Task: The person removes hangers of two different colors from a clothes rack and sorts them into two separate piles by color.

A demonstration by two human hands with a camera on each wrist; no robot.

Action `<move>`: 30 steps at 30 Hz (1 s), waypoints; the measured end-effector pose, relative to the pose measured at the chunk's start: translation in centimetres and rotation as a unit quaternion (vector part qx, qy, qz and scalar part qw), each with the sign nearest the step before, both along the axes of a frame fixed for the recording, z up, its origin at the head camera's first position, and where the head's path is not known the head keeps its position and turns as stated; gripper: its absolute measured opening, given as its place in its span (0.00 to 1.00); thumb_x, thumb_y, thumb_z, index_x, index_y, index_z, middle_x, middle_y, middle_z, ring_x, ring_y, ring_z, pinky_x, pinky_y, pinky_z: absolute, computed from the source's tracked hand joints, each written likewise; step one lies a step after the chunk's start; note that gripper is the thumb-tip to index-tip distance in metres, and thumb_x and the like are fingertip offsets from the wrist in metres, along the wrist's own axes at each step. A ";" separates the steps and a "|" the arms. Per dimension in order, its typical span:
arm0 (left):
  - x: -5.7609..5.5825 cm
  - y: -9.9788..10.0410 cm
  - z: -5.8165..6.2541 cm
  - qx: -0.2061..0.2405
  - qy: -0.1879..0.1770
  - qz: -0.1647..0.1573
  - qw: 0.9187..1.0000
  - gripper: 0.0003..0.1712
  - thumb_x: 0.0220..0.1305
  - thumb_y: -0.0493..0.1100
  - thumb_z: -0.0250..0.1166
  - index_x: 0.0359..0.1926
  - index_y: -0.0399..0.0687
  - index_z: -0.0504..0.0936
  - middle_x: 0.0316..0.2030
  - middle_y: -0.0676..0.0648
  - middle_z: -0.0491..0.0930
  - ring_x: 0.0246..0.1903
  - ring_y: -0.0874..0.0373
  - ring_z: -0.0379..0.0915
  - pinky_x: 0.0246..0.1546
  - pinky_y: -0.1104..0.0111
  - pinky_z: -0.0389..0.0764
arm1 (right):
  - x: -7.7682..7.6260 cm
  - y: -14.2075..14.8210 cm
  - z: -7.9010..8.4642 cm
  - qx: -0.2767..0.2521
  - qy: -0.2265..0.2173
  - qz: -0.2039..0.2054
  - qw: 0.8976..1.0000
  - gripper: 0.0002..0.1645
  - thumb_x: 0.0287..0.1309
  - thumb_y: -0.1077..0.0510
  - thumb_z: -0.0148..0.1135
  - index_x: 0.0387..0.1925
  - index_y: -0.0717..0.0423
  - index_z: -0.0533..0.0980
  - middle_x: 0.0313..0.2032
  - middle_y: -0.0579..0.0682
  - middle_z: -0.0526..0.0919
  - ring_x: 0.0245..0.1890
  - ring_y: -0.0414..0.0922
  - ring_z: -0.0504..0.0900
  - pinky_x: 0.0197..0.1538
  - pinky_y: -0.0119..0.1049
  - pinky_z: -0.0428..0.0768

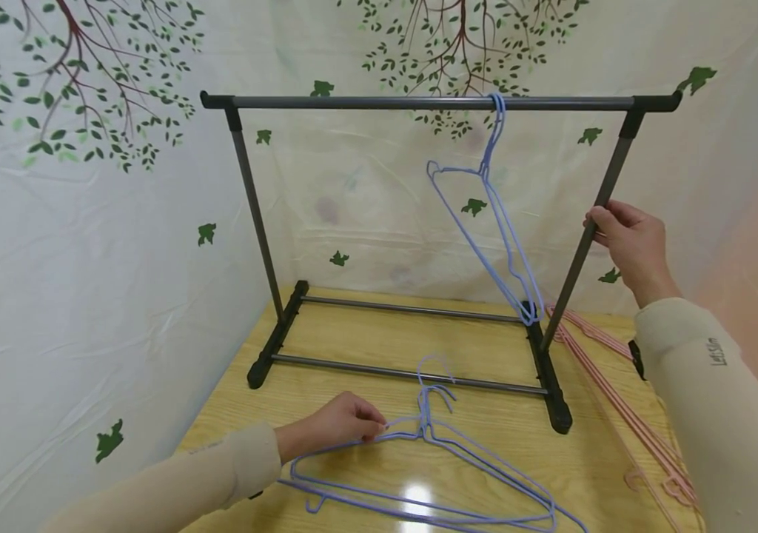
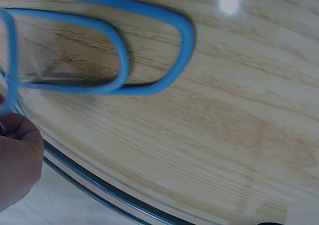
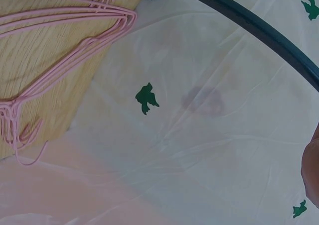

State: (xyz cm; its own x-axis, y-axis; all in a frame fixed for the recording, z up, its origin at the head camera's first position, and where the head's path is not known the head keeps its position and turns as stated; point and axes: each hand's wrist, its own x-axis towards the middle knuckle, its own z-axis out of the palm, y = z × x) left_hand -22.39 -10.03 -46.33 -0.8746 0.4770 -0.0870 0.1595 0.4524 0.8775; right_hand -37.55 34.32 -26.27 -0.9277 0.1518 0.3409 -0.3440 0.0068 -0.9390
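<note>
My left hand (image 1: 335,426) pinches the shoulder wire of a blue hanger (image 1: 425,414) that is in a small pile of blue hangers on the table. In the left wrist view, the hand (image 2: 20,160) is at the left edge by the rounded ends of the blue hangers (image 2: 187,41). With my right hand (image 1: 635,244) I hold the right post (image 1: 612,159) of a dark clothes rack, fingers and thumb around it. Several blue hangers (image 1: 485,169) hang together from its top bar (image 1: 352,103), right of the middle. The right wrist view shows only part of the right hand (image 3: 311,170).
Pink hangers (image 1: 612,393) lie in a bundle on the table's right side, partly behind the right sleeve (image 1: 719,400). The rack's black feet (image 1: 559,414) stand on the wooden table (image 1: 379,333). Leaf-printed cloth (image 1: 119,296) surrounds it at the left and back.
</note>
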 end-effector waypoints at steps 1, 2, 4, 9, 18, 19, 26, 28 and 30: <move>-0.1 -0.1 -0.2 -0.016 0.010 -0.006 1.000 0.07 0.64 0.39 0.67 0.38 0.40 0.89 0.26 0.48 0.84 0.28 0.63 0.77 0.36 0.70 0.78 | 0.0 0.0 0.0 0.000 0.000 0.000 1.000 0.20 0.61 0.53 0.66 0.53 0.56 0.80 0.35 0.41 0.86 0.36 0.34 0.85 0.39 0.22 0.80; -0.1 -0.1 -0.3 -0.033 0.026 -0.015 0.999 0.07 0.64 0.39 0.67 0.38 0.41 0.89 0.26 0.51 0.84 0.29 0.64 0.77 0.36 0.70 0.78 | 0.0 0.0 0.0 0.003 -0.002 -0.002 1.000 0.21 0.61 0.52 0.67 0.54 0.57 0.79 0.35 0.41 0.86 0.36 0.34 0.85 0.39 0.22 0.80; -0.3 -0.1 -0.4 -0.061 0.057 -0.031 0.996 0.07 0.64 0.40 0.67 0.38 0.42 0.89 0.27 0.55 0.84 0.30 0.66 0.76 0.37 0.71 0.77 | 0.0 0.0 0.0 0.003 -0.006 -0.003 1.000 0.24 0.60 0.51 0.67 0.55 0.58 0.79 0.35 0.41 0.86 0.36 0.34 0.85 0.39 0.22 0.80; -0.6 0.2 -0.5 -0.110 0.114 -0.064 0.985 0.06 0.63 0.41 0.69 0.37 0.44 0.90 0.31 0.57 0.86 0.33 0.69 0.76 0.40 0.71 0.76 | -0.1 0.0 -0.1 0.000 -0.009 -0.004 1.000 0.24 0.60 0.51 0.68 0.55 0.58 0.79 0.36 0.42 0.85 0.36 0.35 0.85 0.38 0.21 0.80; -0.9 1.2 -0.4 -0.174 0.157 -0.085 0.968 0.05 0.61 0.40 0.70 0.35 0.46 0.91 0.31 0.58 0.85 0.31 0.70 0.74 0.37 0.73 0.76 | -0.1 -0.1 -0.1 0.008 -0.017 -0.009 1.000 0.25 0.61 0.51 0.68 0.56 0.59 0.78 0.36 0.42 0.85 0.37 0.35 0.85 0.39 0.21 0.79; -0.9 1.3 -0.3 -0.180 0.160 -0.087 0.967 0.04 0.61 0.40 0.70 0.35 0.46 0.91 0.30 0.58 0.84 0.31 0.71 0.74 0.37 0.73 0.75 | 0.0 -0.1 0.0 0.010 -0.019 -0.010 1.000 0.26 0.61 0.51 0.67 0.57 0.59 0.78 0.36 0.42 0.85 0.37 0.35 0.85 0.39 0.21 0.79; -0.7 1.6 -0.1 -0.211 0.168 -0.092 0.958 0.04 0.58 0.41 0.72 0.34 0.48 0.91 0.29 0.59 0.84 0.27 0.72 0.70 0.35 0.73 0.74 | 0.0 -0.2 0.0 0.019 -0.023 -0.013 0.999 0.28 0.61 0.50 0.67 0.58 0.60 0.77 0.37 0.42 0.85 0.38 0.35 0.84 0.41 0.22 0.79; -0.8 1.7 0.0 -0.219 0.168 -0.086 0.957 0.06 0.58 0.44 0.73 0.36 0.48 0.91 0.28 0.61 0.82 0.26 0.72 0.69 0.34 0.72 0.74 | 0.0 -0.2 0.0 0.014 -0.021 -0.011 1.000 0.26 0.61 0.50 0.67 0.56 0.58 0.78 0.37 0.42 0.85 0.38 0.35 0.84 0.40 0.22 0.79; -1.0 1.8 0.1 -0.224 0.167 -0.074 0.957 0.09 0.59 0.47 0.73 0.37 0.48 0.90 0.27 0.62 0.80 0.26 0.71 0.69 0.33 0.72 0.74 | 0.0 -0.2 -0.1 0.011 -0.016 -0.009 1.000 0.22 0.61 0.51 0.67 0.54 0.56 0.80 0.36 0.42 0.85 0.38 0.35 0.84 0.40 0.22 0.79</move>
